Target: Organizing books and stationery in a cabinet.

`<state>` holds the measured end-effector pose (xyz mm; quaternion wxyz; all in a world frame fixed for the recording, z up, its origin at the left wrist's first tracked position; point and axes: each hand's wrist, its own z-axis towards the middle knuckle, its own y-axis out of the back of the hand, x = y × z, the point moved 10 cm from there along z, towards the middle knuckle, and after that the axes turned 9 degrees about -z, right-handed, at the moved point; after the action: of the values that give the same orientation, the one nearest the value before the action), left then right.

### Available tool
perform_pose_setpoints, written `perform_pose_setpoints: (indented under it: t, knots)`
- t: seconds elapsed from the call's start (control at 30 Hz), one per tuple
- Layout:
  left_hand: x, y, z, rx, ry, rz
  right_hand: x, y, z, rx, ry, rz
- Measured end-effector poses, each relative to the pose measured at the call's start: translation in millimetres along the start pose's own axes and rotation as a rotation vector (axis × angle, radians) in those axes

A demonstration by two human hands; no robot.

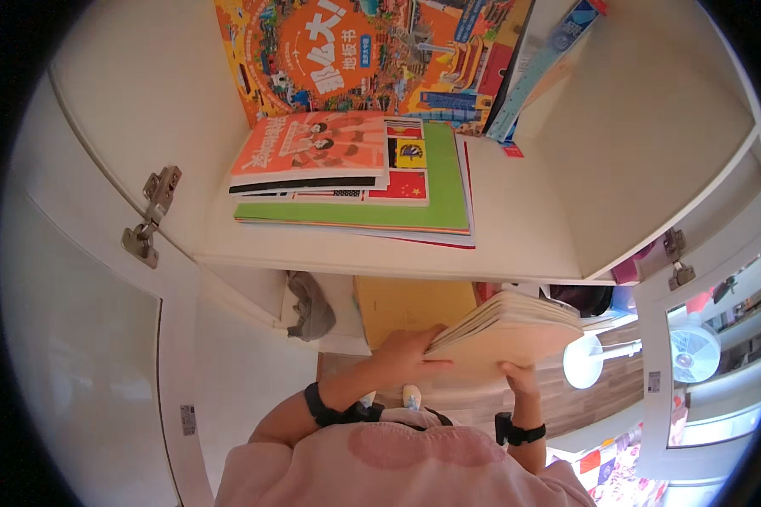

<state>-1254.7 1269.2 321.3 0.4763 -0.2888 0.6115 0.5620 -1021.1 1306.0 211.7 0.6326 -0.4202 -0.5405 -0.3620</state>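
Note:
Both my hands hold a stack of thin books point(503, 334) with a pale tan cover facing me, just below the front edge of the shelf. My left hand point(407, 357) grips the stack's left end, its thumb on the near cover. At the lower right, my right hand point(520, 378) is closed round the near edge, thumb on the cover. The stack is tilted, with its page edges showing along the top. On the shelf above lies a pile with an orange-red book point(313, 145) on top and a large green book point(355, 215) lower down.
A large orange illustrated book point(372, 59) stands at the shelf's back, beside a blue ruler-like strip point(541, 72). Open cabinet doors flank me, the left one with a metal hinge point(154, 211). Below are a yellow folder point(410, 304), a grey cloth item point(309, 306) and a white round lamp point(583, 362).

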Motion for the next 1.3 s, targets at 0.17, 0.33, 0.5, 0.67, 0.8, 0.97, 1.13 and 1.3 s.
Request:
perform_pose_setpoints:
  t: [0.17, 0.33, 0.5, 0.67, 0.8, 0.97, 1.13, 1.3]
  knots:
    - [48, -46, 29, 0.232, -0.006, -0.236, -39, -5, -29, -0.105, -0.258, 0.395]
    - [117, 27, 29, 0.044, 0.373, -0.748, -58, -36, -8, -0.267, -0.343, 0.594]
    - [112, 118, -35, -0.301, 0.448, -0.833, -55, -83, 44, -0.227, -0.341, 0.660]
    - [46, 164, -78, -0.324, 0.339, -0.422, -121, -87, 70, -0.185, -0.445, 0.488]
    - [-19, 222, -94, -0.576, 0.168, -0.332, -76, -96, 49, 0.031, -0.738, 0.126]
    - [-130, 276, -27, -0.609, -0.107, 0.453, -83, -77, 11, 0.391, -0.810, -0.291]
    - [-114, 330, 108, -0.189, 0.091, 0.838, -38, -106, -5, 0.446, -0.644, -0.091]
    - [-10, 367, 150, 0.050, 0.454, 0.868, -44, -101, -16, 0.403, -0.545, -0.078]
